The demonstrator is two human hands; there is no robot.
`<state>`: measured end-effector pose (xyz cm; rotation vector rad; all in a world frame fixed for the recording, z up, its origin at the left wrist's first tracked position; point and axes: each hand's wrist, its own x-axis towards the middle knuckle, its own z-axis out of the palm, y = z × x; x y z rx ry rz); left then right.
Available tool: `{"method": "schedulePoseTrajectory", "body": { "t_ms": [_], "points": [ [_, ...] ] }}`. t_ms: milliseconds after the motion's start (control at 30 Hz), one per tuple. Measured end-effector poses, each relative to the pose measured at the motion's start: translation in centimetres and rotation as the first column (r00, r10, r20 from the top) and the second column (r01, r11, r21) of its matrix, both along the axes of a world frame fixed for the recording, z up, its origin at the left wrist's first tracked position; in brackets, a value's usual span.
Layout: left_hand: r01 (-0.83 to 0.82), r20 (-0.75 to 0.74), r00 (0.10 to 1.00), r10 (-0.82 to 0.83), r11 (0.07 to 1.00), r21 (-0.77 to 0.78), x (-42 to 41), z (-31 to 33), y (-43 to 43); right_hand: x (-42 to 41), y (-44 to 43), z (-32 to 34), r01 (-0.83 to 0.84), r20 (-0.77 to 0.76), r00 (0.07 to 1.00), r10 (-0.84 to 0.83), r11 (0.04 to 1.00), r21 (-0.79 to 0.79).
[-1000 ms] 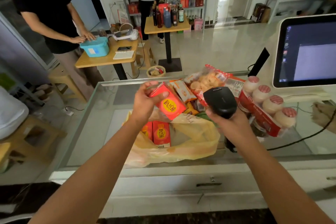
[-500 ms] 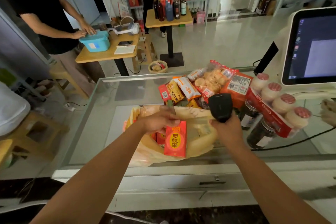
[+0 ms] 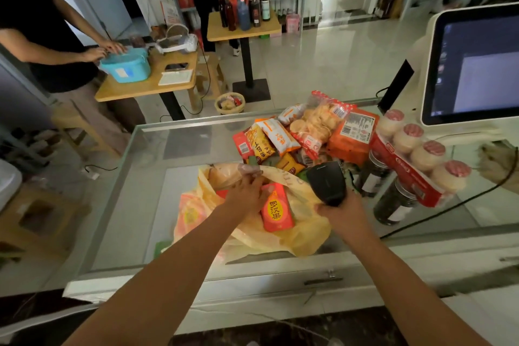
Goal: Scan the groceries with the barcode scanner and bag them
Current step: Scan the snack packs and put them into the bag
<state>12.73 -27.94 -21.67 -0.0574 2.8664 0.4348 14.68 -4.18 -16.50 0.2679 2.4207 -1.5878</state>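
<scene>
At the lower centre of the frame, the left hand [image 3: 247, 194] reached into the mouth of the yellow plastic bag [image 3: 303, 236] and held a red box [image 3: 276, 212] by its upper end. Its fingers were curled and partly hidden behind the rim of the bag. Just to the right, the right hand [image 3: 344, 215] gripped the black barcode scanner [image 3: 327, 181], with the fingers closed round the handle.

The box lay partly inside the bag, and another red package showed through the plastic at the left. I judge that the bagging was begun but far from finished. Behind the bag, toward the right of the frame, a pile of snack packets [image 3: 280, 140], a red pack of small bottles [image 3: 415, 154] and two dark jars [image 3: 393, 205] waited on the glass counter [image 3: 174, 177], apparently not yet bagged.

At the right edge stood a white monitor [image 3: 477, 64]. In the upper left, beyond the counter, a person in a black shirt had both hands on a blue basket [image 3: 126, 64] on a wooden table [image 3: 146, 87]. Shelves with bottles filled the back of the shop.
</scene>
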Motion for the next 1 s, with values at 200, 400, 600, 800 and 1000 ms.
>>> {"method": "schedulePoseTrajectory", "body": {
  "t_ms": [200, 400, 600, 800, 1000],
  "points": [
    [0.166, -0.015, 0.985, -0.171, 0.968, -0.189, 1.5, 0.5, 0.3, 0.1, 0.6, -0.8, 0.036, -0.002, 0.999, -0.036, 0.999, 0.037],
    [0.314, 0.062, 0.949, -0.308, 0.925, -0.216, 4.5, 0.2, 1.4, 0.6, 0.9, -1.7, 0.051, -0.007, 0.999, -0.05, 0.994, 0.094],
    [0.336, 0.121, 0.941, -0.316, 0.916, -0.219, 3.7, 1.7, 1.9, 2.1, 0.9, -1.6, -0.127, 0.139, 0.983, 0.12, 0.991, 0.043],
    [0.327, 0.14, 0.944, -0.298, 0.901, -0.286, 3.8, 2.2, 1.9, 0.4, 3.1, 3.0, 0.059, 0.116, 0.993, -0.029, 0.964, -0.258],
    [0.403, 0.36, 0.889, -0.283, 0.857, -0.321, 4.3, 3.8, 1.5, -0.5, 2.9, 5.4, 0.089, 0.006, 0.996, -0.091, 0.943, -0.321]
  ]
}}
